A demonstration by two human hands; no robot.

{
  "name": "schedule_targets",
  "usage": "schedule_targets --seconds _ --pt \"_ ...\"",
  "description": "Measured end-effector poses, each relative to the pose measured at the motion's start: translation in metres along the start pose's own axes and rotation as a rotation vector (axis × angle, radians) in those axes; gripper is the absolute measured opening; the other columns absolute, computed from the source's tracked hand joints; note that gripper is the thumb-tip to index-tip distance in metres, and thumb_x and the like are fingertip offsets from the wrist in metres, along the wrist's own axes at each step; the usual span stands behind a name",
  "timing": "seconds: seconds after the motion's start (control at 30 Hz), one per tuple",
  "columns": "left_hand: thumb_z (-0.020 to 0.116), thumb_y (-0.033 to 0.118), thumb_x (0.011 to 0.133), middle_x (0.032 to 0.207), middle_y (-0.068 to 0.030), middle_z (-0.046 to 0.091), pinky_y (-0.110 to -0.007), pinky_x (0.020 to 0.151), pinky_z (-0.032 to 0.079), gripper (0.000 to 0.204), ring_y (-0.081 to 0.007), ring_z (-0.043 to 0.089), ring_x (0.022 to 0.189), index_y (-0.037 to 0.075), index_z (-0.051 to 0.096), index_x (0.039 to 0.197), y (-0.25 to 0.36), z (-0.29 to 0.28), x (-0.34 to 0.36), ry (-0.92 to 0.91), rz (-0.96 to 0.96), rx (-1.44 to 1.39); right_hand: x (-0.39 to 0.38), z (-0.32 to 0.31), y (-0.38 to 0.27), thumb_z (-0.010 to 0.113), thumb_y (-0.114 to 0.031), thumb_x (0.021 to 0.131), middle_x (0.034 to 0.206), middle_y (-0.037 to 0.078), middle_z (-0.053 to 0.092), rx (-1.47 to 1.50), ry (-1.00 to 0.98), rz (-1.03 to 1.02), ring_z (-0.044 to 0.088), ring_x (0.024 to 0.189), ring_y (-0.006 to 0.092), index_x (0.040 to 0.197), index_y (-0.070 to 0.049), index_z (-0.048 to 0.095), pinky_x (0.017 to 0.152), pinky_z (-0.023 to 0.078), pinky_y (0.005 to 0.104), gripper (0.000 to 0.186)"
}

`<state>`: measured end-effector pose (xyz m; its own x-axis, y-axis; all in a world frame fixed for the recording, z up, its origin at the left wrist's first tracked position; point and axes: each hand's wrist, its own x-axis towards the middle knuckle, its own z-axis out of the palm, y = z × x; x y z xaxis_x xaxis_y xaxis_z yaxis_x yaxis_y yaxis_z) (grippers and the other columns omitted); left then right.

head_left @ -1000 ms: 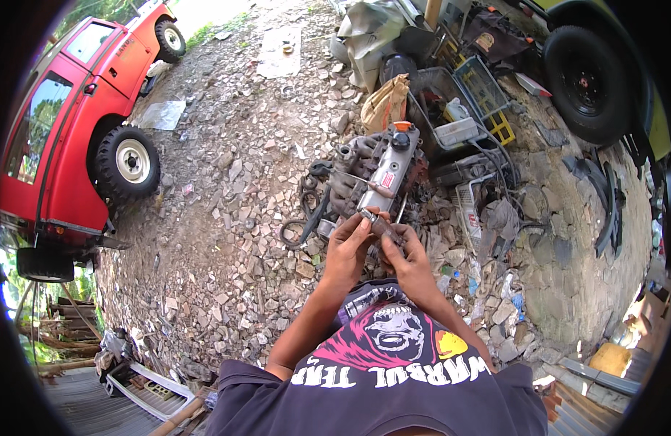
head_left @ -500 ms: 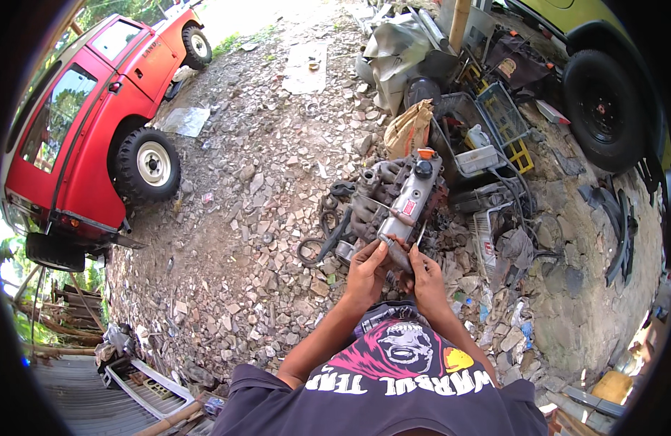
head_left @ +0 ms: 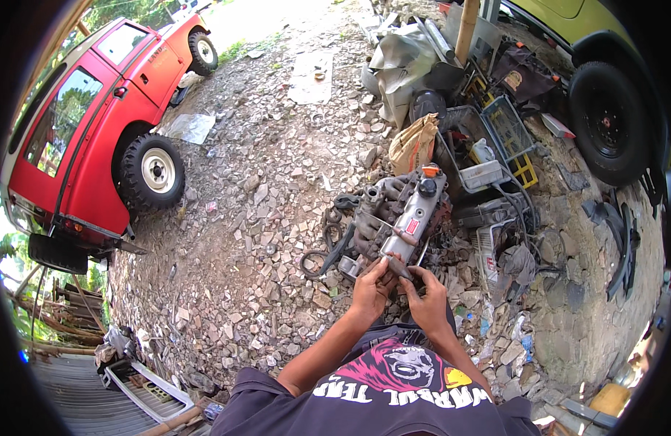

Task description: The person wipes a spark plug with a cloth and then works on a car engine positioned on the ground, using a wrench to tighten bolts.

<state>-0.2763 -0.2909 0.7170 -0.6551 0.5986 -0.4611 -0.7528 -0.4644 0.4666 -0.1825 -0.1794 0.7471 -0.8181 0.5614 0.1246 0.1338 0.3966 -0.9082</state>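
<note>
My left hand point(head_left: 372, 289) and my right hand point(head_left: 427, 298) meet low in front of the engine. Between them is a dark, tapered piece point(head_left: 401, 268), too small to name; the fingers of my left hand close round its near side. My right thumb and fingers pinch together at its right end. Just beyond my fingertips lies the engine point(head_left: 415, 214), with a silver valve cover, an orange-and-black filler cap point(head_left: 427, 186) and grey manifold pipes on its left. A thin brown-ended rod point(head_left: 403, 235) rests across the cover.
Dark belts and rings point(head_left: 322, 261) lie left of the engine on broken stone. A brown paper sack point(head_left: 414, 142), crates point(head_left: 507, 123) and scrap parts crowd the far right. A red car point(head_left: 95, 109) stands at left; a large black tyre point(head_left: 606, 122) is at right.
The whole view has shifted slightly, so the scene sits a little lower. My hands have turned and drawn slightly nearer to me, still holding the dark piece.
</note>
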Motion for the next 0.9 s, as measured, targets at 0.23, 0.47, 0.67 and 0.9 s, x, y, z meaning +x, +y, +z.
schedule_targets --seconds 0.23,0.47,0.67,0.9 --pt "0.054 0.017 0.101 0.124 -0.0108 0.066 -0.037 0.102 0.049 0.031 -0.0226 0.063 0.117 0.002 0.059 0.128 -0.003 0.008 0.017 -0.062 0.072 0.127 0.014 -0.003 0.036 0.069 -0.016 0.095 0.088 0.014 0.071 0.266 -0.101 0.167 0.064 0.078 0.0136 0.113 0.007 0.065 0.071 0.052 0.0306 0.03" --pt "0.058 0.016 0.101 0.111 -0.0068 0.07 -0.03 0.088 0.053 0.028 -0.0145 0.066 0.099 0.0 0.067 0.121 -0.046 0.042 0.065 0.038 0.181 0.323 0.057 -0.042 0.071 0.069 -0.014 0.093 0.091 0.016 0.071 0.194 -0.208 0.135 0.067 0.079 0.0143 0.119 0.007 0.062 0.068 0.053 0.0297 0.034" --pt "0.059 0.024 0.101 0.111 -0.0023 0.068 -0.018 0.069 0.05 0.039 -0.0026 0.062 0.087 0.004 0.061 0.135 -0.116 0.048 0.131 0.151 0.182 0.553 0.11 -0.097 0.129 0.064 -0.013 0.095 0.098 0.023 0.069 0.142 -0.3 0.086 0.071 0.087 0.0346 0.115 0.007 0.06 0.076 0.054 0.0407 0.029" --pt "0.067 0.026 0.096 0.112 -0.0116 0.07 -0.031 0.099 0.047 0.053 -0.0137 0.064 0.101 -0.012 0.055 0.132 -0.182 0.017 0.222 0.113 0.189 1.262 0.151 -0.122 0.264 0.062 -0.013 0.094 0.103 0.025 0.068 0.074 -0.288 0.095 0.066 0.1 0.0417 0.117 0.005 0.056 0.086 0.051 0.0453 0.03"
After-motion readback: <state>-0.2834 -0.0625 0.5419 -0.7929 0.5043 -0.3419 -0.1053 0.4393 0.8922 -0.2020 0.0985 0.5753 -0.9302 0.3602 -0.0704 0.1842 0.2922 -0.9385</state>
